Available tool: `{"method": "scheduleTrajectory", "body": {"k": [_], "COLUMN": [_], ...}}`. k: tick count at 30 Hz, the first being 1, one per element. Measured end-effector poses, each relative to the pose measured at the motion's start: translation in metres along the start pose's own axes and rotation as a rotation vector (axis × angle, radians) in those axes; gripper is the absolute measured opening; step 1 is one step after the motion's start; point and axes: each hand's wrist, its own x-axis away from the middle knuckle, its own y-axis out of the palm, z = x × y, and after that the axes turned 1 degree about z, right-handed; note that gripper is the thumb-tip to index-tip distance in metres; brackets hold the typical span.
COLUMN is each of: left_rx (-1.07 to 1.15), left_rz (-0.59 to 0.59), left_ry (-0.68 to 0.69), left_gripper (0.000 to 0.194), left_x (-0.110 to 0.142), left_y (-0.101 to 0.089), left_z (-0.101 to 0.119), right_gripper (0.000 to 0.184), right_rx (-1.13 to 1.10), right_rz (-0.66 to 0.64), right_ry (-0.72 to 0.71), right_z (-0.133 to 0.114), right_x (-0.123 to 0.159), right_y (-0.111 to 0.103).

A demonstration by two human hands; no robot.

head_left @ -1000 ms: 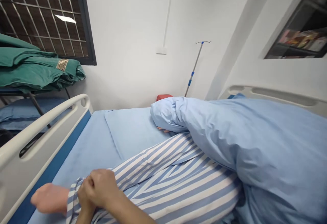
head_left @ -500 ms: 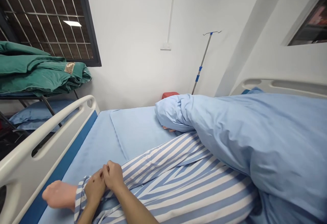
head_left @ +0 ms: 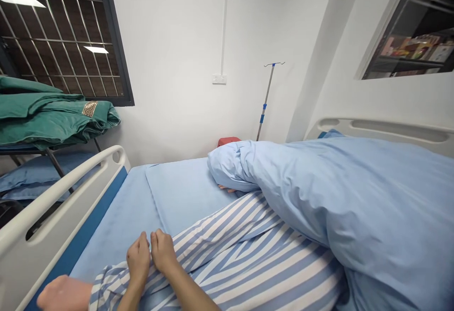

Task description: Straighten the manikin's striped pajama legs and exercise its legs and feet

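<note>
Striped blue-and-white trousers (head_left: 227,249) cover the legs of a figure lying on the bed. A bare foot (head_left: 65,293) sticks out of the cuff at lower left. My left hand (head_left: 139,259) is closed over the lower trouser leg, fingers curled out of sight. Just right of it, with a narrow gap between, my right hand (head_left: 163,250) is also closed at the same leg. Whether either fist pinches any cloth is hidden. A light blue quilt (head_left: 305,188) is folded back over the figure's upper part, with some fingertips (head_left: 227,188) showing under its edge.
A cream bed end board (head_left: 71,178) with cut-out grips rises at left, beyond the foot. Green folded bedding (head_left: 53,117) lies on a rack behind it. An IV pole (head_left: 266,103) and a red object (head_left: 229,140) stand past the far bed side. Another board (head_left: 383,126) is at right.
My hands have moved up the leg, away from the foot, and come slightly apart; before, they were touching. The camera view has tilted up and turned right.
</note>
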Motion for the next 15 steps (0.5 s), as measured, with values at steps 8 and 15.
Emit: {"method": "scheduleTrajectory", "body": {"k": [8, 15], "left_rx": [0.043, 0.077], "left_rz": [-0.091, -0.128], "left_ry": [0.071, 0.084], "left_gripper": [0.04, 0.038], "left_x": [-0.004, 0.008], "left_y": [0.03, 0.057], "left_z": [0.01, 0.032], "right_gripper": [0.033, 0.033], "right_rx": [-0.001, -0.141], "right_rz": [-0.034, 0.028], "right_ry": [-0.116, 0.061], "right_z": [0.011, 0.035], "right_x": [0.001, -0.002], "right_y": [-0.038, -0.059]}}
